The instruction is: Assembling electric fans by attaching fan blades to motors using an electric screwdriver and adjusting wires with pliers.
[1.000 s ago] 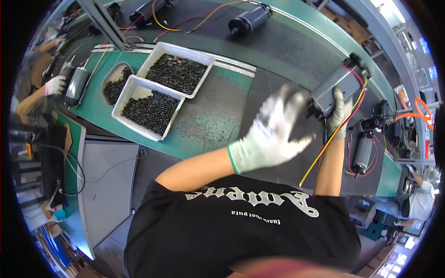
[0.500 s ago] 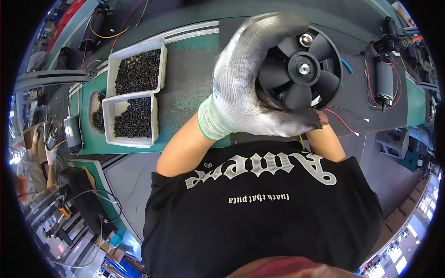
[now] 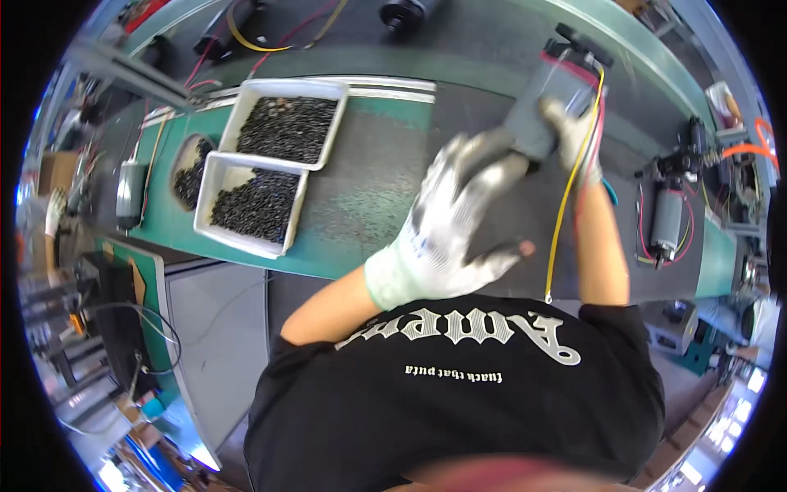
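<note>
My right hand [image 3: 580, 138], in a pale glove with dark fingertips, grips a grey cylindrical electric motor [image 3: 533, 115] from its right side. The motor is tilted over the bench, its black end parts pointing up and away. A yellow wire [image 3: 566, 197] and reddish wires hang from that far end past my right forearm. Close to the motor's near end is my left hand [image 3: 451, 213], gloved in white and grey. Its fingers and thumb are spread, and motion blurs them. Whether its fingertips touch the motor, I cannot tell.
Two white bins [image 3: 339, 123] of small black parts stand at left, beside a smaller pile [image 3: 190, 176]. Another grey motor [image 3: 666, 221] lies right, below a dark power tool [image 3: 680, 166] with an orange hose. More motors sit at far left. A co-worker's gloved hand [image 3: 55, 209] shows there.
The black fan end that faced up has turned away, and the motor's grey side now shows. My left hand has come off it, toward me. My right hand has come into view holding it.
</note>
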Demonstrator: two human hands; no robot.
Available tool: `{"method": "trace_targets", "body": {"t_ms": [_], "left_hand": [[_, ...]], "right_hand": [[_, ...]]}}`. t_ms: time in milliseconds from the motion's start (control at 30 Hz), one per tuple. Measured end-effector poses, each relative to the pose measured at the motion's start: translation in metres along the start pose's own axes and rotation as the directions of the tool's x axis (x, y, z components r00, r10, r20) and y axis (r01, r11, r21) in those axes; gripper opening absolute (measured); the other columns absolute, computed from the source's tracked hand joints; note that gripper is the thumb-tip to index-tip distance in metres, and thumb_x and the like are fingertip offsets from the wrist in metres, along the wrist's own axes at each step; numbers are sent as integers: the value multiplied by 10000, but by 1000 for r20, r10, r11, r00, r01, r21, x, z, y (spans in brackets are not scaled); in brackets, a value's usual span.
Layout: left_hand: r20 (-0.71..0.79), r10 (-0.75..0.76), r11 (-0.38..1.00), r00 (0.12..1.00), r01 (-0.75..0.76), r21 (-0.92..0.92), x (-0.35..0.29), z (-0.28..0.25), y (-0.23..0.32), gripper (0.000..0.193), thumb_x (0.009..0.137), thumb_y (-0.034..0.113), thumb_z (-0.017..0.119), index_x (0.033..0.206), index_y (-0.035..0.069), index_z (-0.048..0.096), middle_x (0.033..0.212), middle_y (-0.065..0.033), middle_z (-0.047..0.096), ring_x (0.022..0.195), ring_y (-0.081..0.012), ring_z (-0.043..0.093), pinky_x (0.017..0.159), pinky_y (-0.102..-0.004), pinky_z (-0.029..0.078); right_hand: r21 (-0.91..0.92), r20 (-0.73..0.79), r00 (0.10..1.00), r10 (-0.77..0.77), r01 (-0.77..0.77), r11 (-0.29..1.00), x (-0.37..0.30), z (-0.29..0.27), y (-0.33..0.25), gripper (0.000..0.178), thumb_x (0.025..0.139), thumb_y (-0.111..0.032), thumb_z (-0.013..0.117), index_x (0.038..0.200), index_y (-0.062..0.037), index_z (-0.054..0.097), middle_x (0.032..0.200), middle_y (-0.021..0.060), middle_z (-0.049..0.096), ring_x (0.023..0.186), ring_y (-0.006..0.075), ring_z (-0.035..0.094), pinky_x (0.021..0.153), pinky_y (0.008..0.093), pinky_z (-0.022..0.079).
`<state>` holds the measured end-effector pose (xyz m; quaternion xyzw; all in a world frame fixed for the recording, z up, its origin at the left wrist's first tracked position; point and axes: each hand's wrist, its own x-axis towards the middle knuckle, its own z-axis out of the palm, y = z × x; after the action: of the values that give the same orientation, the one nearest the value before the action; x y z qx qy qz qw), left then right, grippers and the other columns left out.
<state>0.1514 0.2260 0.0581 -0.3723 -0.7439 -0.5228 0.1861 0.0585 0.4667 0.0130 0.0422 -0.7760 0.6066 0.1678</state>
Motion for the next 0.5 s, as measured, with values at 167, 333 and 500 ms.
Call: {"method": "trace_targets", "body": {"t_ms": [167,333,500], "left_hand": [[-37,-416,909,909,415,-39,-102,-46,15,227,854,129,601,1011,-34,624,1039,-182,649,978,-318,631,871,-386,489],[-182,-599,788,780,615,43,-154,-64,21,137,877,42,532,923,-24,643,942,-156,671,810,-252,658,757,-323,513],[-339,-637,751,692,657,-68,-165,-39,23,118,839,13,547,907,-15,639,921,-141,667,785,-235,648,730,-330,507]], "right_hand": [[-473,-15,965,260,-236,849,198,-114,81,539,816,-389,707,1136,30,596,1010,99,666,848,193,644,794,316,519],[-927,18,999,29,6,376,311,-160,152,515,889,-386,518,1216,11,543,1108,247,633,1020,378,616,867,448,483],[-752,483,862,152,320,577,151,102,-38,612,893,-519,477,1311,-75,522,1270,228,566,1194,385,521,997,406,413]]}}
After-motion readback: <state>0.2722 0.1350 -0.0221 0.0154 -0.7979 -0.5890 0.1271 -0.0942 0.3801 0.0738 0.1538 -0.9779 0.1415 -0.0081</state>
